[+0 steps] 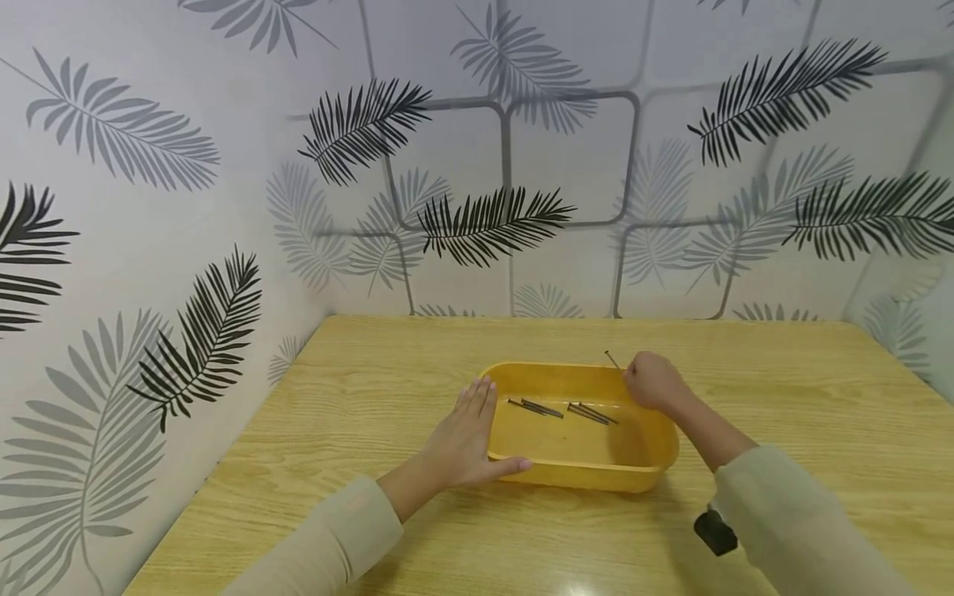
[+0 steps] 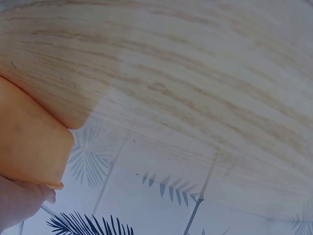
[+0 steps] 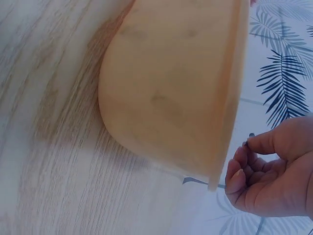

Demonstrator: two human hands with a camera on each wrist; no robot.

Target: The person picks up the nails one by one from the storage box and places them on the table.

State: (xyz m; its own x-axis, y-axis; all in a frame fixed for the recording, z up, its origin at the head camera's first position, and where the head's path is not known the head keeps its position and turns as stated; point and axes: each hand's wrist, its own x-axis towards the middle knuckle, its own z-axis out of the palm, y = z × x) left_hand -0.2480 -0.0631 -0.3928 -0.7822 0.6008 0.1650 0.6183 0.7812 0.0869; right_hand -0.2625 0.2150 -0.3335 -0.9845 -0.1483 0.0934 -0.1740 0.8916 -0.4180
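A yellow plastic tray [image 1: 581, 478] sits on the table with several dark nails [image 1: 544, 408] lying in two small groups on its floor. Across the tray's left end lies my left hand [image 1: 465, 439], fingers straight along the rim and thumb stretched along the front side. In the left wrist view, the thumb [image 2: 22, 200] shows against the tray's edge. My right hand [image 1: 657, 381] is over the tray's back right part, pinching a single nail [image 1: 612, 359] whose length sticks out up and leftward. The right wrist view shows thumb and forefinger together, other fingers curled, beside the rim.
The light wood-grain table [image 1: 373, 372] runs back to a wall [image 1: 462, 273] with a feather pattern. A second patterned wall [image 1: 246, 207] borders the table's left side. A small black object [image 1: 715, 531] shows at the right sleeve.
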